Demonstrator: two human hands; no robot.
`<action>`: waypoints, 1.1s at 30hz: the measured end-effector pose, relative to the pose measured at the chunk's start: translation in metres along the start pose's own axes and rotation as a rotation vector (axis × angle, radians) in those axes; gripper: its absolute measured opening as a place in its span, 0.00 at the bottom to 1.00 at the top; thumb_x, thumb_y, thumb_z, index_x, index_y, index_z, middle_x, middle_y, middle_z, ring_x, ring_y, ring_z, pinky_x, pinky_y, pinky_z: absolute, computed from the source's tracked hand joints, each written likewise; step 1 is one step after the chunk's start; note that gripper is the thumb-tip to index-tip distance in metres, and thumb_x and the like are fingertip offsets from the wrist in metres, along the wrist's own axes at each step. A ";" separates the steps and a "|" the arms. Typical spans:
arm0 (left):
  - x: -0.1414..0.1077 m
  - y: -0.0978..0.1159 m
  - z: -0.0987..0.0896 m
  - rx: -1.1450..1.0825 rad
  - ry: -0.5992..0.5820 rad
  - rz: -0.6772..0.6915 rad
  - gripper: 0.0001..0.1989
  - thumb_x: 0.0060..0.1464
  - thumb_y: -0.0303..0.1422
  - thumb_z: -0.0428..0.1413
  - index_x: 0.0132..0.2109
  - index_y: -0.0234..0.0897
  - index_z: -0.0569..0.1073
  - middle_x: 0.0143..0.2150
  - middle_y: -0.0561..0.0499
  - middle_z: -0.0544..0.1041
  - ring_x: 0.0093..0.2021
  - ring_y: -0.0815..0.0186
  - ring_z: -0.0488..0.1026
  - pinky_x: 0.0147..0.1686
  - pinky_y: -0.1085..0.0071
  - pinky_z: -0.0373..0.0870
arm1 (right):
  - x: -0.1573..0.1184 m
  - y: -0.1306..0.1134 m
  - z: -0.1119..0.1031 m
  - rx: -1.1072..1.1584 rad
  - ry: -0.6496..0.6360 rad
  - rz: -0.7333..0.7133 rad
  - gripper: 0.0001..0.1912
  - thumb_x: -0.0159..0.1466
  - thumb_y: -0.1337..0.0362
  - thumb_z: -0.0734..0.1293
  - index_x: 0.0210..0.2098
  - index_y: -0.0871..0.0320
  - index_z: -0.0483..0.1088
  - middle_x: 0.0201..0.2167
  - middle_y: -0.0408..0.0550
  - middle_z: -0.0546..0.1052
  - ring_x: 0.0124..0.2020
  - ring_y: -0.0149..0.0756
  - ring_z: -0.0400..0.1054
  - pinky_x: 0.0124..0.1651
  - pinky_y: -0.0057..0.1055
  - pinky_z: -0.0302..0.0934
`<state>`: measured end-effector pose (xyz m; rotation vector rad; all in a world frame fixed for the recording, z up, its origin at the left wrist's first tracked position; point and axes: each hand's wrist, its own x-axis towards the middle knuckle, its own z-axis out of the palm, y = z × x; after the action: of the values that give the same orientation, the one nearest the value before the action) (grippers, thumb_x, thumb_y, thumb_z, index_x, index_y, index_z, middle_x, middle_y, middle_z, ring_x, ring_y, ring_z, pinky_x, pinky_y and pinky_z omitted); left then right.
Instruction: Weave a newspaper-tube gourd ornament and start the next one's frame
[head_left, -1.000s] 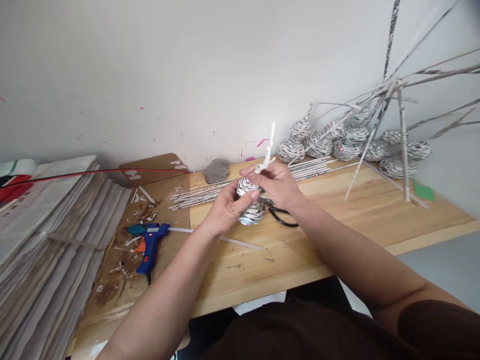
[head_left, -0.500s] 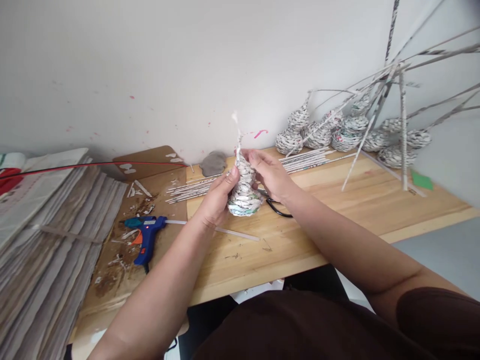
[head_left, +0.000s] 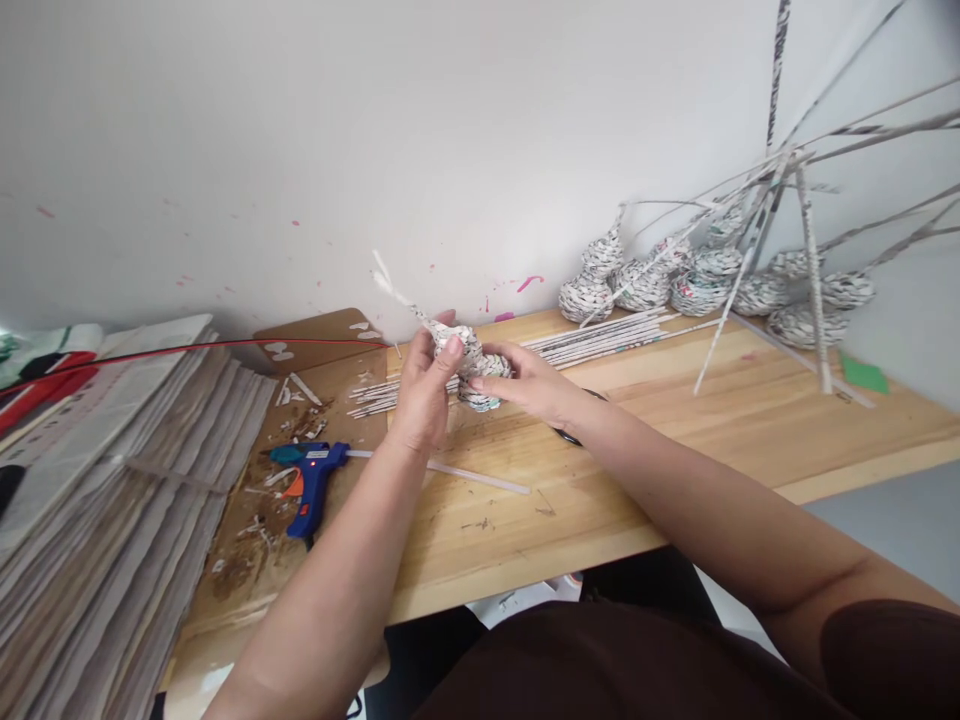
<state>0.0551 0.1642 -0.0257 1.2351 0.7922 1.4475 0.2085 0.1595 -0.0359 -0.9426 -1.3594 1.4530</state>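
Both left hand [head_left: 422, 388] and right hand [head_left: 531, 384] curl snugly round a grey-white, gourd-shaped woven-paper piece [head_left: 480, 365]; gentle pressure suits it.

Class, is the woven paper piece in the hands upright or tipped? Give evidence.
Tipped: the woven paper piece leans, its thin stem slanting toward upper left, its wider end lower right.

Premises appear to be a small craft workshop. Evidence: wooden table [head_left: 675, 455] against a pink-spattered wall [head_left: 450, 130]; glue gun [head_left: 315, 480] on stained cardboard [head_left: 244, 590] with paper scraps [head_left: 304, 389]; stacked newspapers [head_left: 142, 490]; thin paper sticks [head_left: 607, 335]; several woven gourd shapes [head_left: 587, 299] along the wall.
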 end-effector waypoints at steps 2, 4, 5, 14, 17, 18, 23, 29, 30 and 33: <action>0.000 0.001 -0.002 0.087 0.007 0.005 0.24 0.50 0.42 0.65 0.53 0.40 0.72 0.45 0.49 0.77 0.45 0.63 0.74 0.45 0.69 0.69 | 0.001 0.002 0.001 0.029 -0.014 0.019 0.29 0.53 0.60 0.78 0.52 0.57 0.72 0.40 0.46 0.80 0.40 0.36 0.74 0.45 0.33 0.69; 0.000 0.004 -0.004 0.184 -0.013 0.010 0.23 0.50 0.40 0.65 0.51 0.40 0.73 0.42 0.50 0.77 0.42 0.65 0.74 0.43 0.71 0.68 | 0.002 0.003 0.002 0.086 -0.031 0.031 0.26 0.51 0.63 0.78 0.48 0.58 0.74 0.36 0.43 0.80 0.38 0.34 0.74 0.44 0.31 0.68; 0.000 0.006 -0.005 0.234 -0.038 0.012 0.22 0.50 0.40 0.65 0.51 0.40 0.73 0.42 0.50 0.77 0.41 0.65 0.73 0.43 0.71 0.68 | 0.002 0.004 0.002 0.105 -0.033 0.029 0.25 0.50 0.65 0.78 0.46 0.58 0.74 0.34 0.42 0.80 0.36 0.33 0.74 0.44 0.30 0.67; -0.004 0.004 -0.004 0.250 -0.087 0.108 0.30 0.56 0.51 0.58 0.60 0.39 0.70 0.57 0.43 0.75 0.57 0.57 0.71 0.56 0.64 0.66 | 0.003 0.004 0.001 0.259 -0.106 0.082 0.20 0.53 0.58 0.77 0.44 0.55 0.75 0.34 0.43 0.80 0.36 0.34 0.75 0.40 0.30 0.68; -0.002 -0.004 -0.004 0.133 -0.058 0.103 0.29 0.59 0.54 0.54 0.60 0.41 0.69 0.61 0.42 0.73 0.62 0.56 0.68 0.58 0.63 0.66 | 0.005 0.003 -0.002 0.274 -0.119 0.028 0.20 0.53 0.58 0.76 0.44 0.55 0.75 0.38 0.44 0.81 0.40 0.36 0.75 0.45 0.32 0.68; -0.002 -0.006 -0.004 0.122 -0.051 0.087 0.29 0.58 0.53 0.54 0.59 0.41 0.70 0.60 0.42 0.74 0.61 0.56 0.69 0.57 0.63 0.66 | 0.006 0.004 -0.003 0.247 -0.131 -0.005 0.20 0.53 0.59 0.76 0.44 0.56 0.75 0.40 0.45 0.81 0.42 0.37 0.74 0.48 0.34 0.68; -0.001 -0.015 -0.002 0.133 -0.018 -0.021 0.32 0.58 0.58 0.50 0.53 0.37 0.75 0.50 0.41 0.79 0.52 0.56 0.76 0.49 0.63 0.71 | 0.007 0.012 -0.010 -0.282 -0.084 -0.127 0.29 0.48 0.64 0.77 0.49 0.59 0.71 0.46 0.50 0.79 0.49 0.44 0.72 0.56 0.42 0.64; -0.002 -0.018 0.003 0.123 0.024 -0.057 0.35 0.56 0.63 0.47 0.53 0.41 0.75 0.50 0.44 0.79 0.53 0.56 0.74 0.47 0.64 0.70 | 0.005 0.005 -0.020 -0.451 -0.138 -0.164 0.42 0.45 0.66 0.80 0.58 0.61 0.66 0.53 0.55 0.77 0.54 0.48 0.71 0.59 0.44 0.63; -0.002 -0.017 0.003 0.133 0.035 -0.054 0.35 0.56 0.63 0.46 0.53 0.41 0.76 0.50 0.44 0.79 0.53 0.56 0.74 0.47 0.64 0.69 | 0.005 0.003 -0.023 -0.453 -0.129 -0.161 0.45 0.45 0.64 0.80 0.60 0.61 0.65 0.56 0.57 0.75 0.56 0.49 0.70 0.61 0.44 0.62; 0.000 -0.016 0.002 0.164 0.100 -0.045 0.35 0.56 0.63 0.45 0.52 0.41 0.76 0.50 0.44 0.79 0.51 0.57 0.75 0.45 0.65 0.69 | 0.005 0.000 -0.031 -0.461 -0.152 -0.142 0.51 0.45 0.60 0.81 0.64 0.60 0.60 0.61 0.59 0.70 0.61 0.50 0.66 0.63 0.45 0.60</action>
<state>0.0611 0.1678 -0.0400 1.2660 1.0171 1.4392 0.2367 0.1740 -0.0384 -1.0093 -1.8849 1.1418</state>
